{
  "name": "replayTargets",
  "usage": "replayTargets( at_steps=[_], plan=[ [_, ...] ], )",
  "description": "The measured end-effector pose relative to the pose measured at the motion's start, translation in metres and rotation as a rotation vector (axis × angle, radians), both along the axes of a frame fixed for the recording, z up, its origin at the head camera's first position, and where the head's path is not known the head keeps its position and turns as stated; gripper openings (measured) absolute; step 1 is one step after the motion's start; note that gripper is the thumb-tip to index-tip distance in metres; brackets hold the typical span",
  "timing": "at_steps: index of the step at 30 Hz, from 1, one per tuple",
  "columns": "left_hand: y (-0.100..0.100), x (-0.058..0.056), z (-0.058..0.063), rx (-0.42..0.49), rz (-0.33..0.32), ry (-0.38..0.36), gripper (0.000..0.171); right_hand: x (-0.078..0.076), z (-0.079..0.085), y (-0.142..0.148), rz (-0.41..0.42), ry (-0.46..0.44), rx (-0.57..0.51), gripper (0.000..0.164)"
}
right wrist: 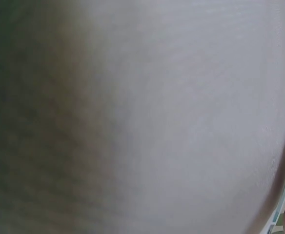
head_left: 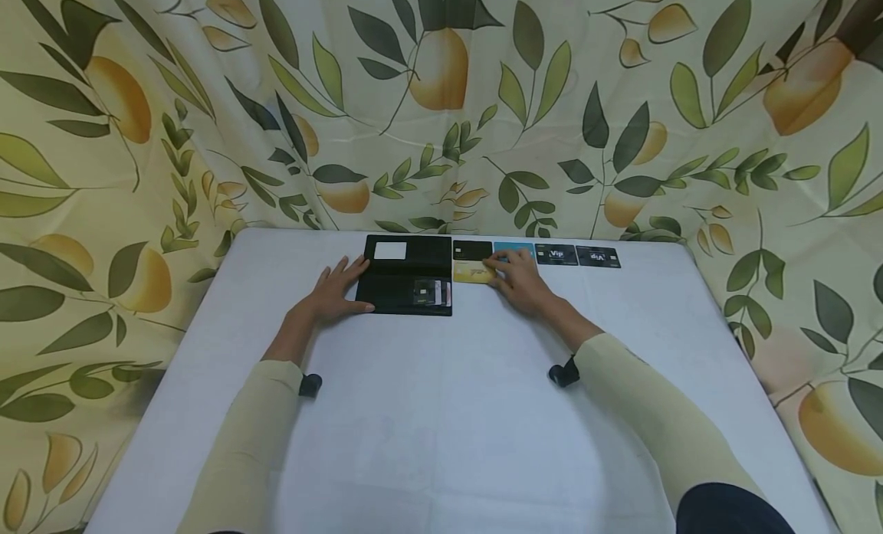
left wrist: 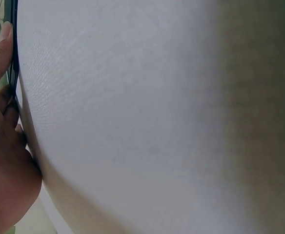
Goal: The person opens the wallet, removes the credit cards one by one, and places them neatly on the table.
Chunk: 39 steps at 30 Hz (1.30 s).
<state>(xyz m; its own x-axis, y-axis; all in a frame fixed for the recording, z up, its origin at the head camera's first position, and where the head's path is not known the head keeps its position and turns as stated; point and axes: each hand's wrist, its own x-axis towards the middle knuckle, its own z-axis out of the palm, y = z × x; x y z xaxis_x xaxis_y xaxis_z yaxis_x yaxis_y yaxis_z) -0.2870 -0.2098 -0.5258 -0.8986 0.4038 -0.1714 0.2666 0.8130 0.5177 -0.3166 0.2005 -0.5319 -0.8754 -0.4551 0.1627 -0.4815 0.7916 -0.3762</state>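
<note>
An opened black wallet [head_left: 403, 267] lies flat near the table's far edge, a white rectangle on its upper half and several cards [head_left: 432, 293] in its lower right pocket. My left hand [head_left: 331, 293] rests at the wallet's left side, fingers spread, thumb by the lower corner. In the left wrist view, its fingers [left wrist: 0, 61] are at the dark edge of the wallet [left wrist: 14, 48]. Just right of the wallet is a gold card [head_left: 471, 272]; my right hand [head_left: 520, 283] pinches its right end between thumb and fingers. Only a fingertip of that hand shows in the right wrist view.
A row of cards runs right along the far edge: a black card [head_left: 472, 250] above the gold one, a blue card [head_left: 513, 247] partly behind my right hand, and two black "Vip" cards [head_left: 556, 261]. A fruit-patterned curtain [head_left: 428, 174] hangs behind the white table [head_left: 441, 411].
</note>
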Motion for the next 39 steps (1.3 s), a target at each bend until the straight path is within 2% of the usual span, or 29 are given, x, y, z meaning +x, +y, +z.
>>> replayTargets(
  at_steps=[12, 24, 39],
  plan=[
    [-0.0010, -0.0002, -0.0020, 0.009, 0.011, -0.012, 0.099, 0.0023, -0.0029, -0.0005, 0.033, 0.028, -0.012, 0.042],
    [-0.0007, -0.0003, -0.0010, 0.014, 0.004, -0.005, 0.100, 0.0017, -0.0032, -0.0013, 0.006, 0.047, 0.037, 0.040],
    [-0.0009, -0.0009, -0.0019, 0.007, 0.008, -0.010, 0.100, 0.0012, -0.0037, -0.0011, 0.022, 0.061, 0.045, 0.039]
  ],
)
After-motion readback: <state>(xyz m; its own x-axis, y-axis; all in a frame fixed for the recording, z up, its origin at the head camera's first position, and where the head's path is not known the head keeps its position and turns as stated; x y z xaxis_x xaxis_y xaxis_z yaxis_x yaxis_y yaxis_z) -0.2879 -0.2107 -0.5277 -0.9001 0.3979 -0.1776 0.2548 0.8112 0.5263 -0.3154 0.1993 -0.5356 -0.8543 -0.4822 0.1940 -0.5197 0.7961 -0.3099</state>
